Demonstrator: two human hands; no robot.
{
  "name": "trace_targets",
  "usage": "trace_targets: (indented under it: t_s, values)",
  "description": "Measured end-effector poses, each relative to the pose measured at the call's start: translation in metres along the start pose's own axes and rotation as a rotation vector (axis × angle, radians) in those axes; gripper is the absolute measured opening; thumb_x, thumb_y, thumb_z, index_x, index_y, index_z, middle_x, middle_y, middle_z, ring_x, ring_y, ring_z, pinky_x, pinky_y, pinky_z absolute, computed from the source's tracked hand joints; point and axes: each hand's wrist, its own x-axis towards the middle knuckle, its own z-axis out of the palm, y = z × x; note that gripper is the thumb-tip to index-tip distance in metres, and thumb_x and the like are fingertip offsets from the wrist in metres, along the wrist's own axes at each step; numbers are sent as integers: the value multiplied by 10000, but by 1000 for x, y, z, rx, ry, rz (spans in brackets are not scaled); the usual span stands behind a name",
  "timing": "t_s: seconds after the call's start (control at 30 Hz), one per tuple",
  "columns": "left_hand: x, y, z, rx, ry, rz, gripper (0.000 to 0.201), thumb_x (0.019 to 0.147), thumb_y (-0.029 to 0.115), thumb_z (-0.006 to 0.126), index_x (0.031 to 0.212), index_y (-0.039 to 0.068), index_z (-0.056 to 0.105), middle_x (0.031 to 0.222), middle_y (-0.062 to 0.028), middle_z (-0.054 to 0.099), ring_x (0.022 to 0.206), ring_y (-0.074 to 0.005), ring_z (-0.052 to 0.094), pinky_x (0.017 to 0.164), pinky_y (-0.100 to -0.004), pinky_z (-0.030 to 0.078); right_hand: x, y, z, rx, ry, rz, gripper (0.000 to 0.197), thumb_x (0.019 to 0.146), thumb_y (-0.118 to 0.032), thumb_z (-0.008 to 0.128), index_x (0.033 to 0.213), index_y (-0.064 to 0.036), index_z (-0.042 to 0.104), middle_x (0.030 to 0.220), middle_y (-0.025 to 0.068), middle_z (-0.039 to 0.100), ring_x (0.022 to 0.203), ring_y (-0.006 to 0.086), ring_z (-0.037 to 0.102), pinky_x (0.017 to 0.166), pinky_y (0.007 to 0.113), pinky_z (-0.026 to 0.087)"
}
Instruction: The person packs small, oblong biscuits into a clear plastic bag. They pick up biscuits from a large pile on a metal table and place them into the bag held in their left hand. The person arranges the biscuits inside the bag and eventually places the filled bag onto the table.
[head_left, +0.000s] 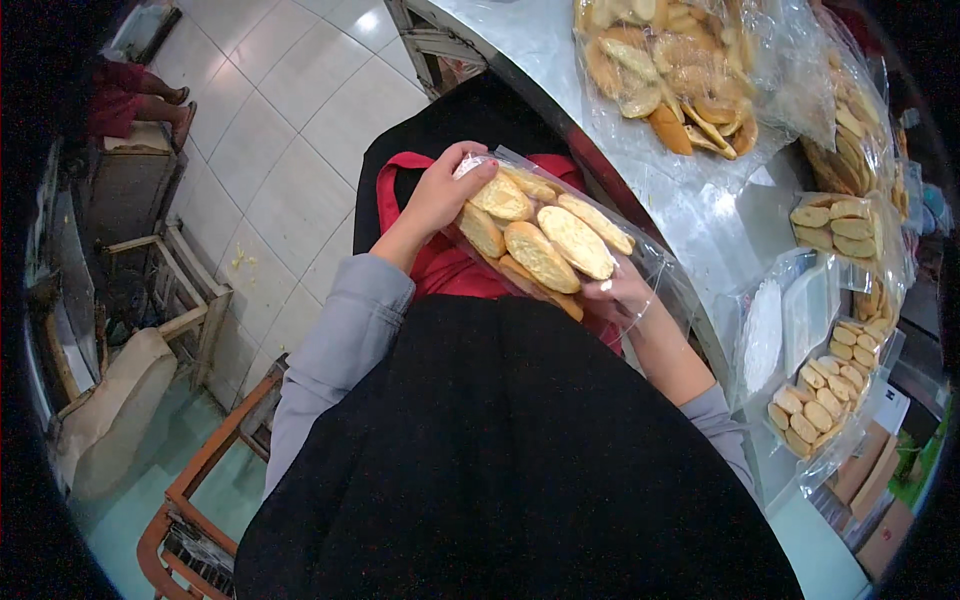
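The clear bag of bread slices (545, 235) is up between the two hands, in front of the person's tummy. The left hand (440, 200) pinches one end of the bag, with its thumb on top. The right hand (625, 290) holds the other end, its fingers curled up by the bread. Shiny plastic covers that hand, so I can't tell if its fingers are in the bag or under it. Red cloth (455, 272) hangs below the hands. To the right of the right hand is a shiny metal table (690, 225). A big bag of bread (665, 75) sits on it, past both hands. Far left of the left hand is a wooden chair (190, 487).
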Motion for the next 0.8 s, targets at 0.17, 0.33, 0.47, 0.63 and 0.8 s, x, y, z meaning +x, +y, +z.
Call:
trace_targets:
  t_s: [0.17,0.33,0.47,0.63,0.8]
  values:
    - [5,25,-5,-245,568,299,369,913,341,416,1114,36,468,1073,-74,519,983,-161,497,841,-298,413,3,-23,32,257,-48,-229,823,626,-115,680,1331,8,275,1352,144,363,1260,268,342,1068,402,223]
    - [-31,54,34,-975,243,289,470,877,323,444,1241,46,339,1270,-116,425,1174,-247,425,991,-396,348,21,-34,52,648,-311,-359,687,768,-183,590,1334,25,261,1346,211,339,1259,335,317,1066,448,222]
    - [-41,60,50,-1115,-78,153,561,909,363,364,1359,61,217,1348,-132,348,1216,-256,385,1026,-404,305,31,-29,59,577,-119,-436,646,818,-206,553,1339,27,248,1343,218,339,1258,336,319,1059,451,235]
    - [-37,59,43,-1086,-35,162,538,913,334,363,1356,71,207,1340,-127,350,1222,-261,376,1025,-409,312,20,-32,45,134,-29,-346,715,774,-207,628,1333,34,252,1335,190,361,1250,305,342,1054,415,258]
    - [-48,79,44,-1053,-85,201,665,803,111,544,1324,195,139,1278,-87,327,1218,-239,346,1009,-414,328,4,-43,83,53,39,-263,861,607,-138,754,1312,55,298,1302,146,412,1217,247,396,1042,359,276]
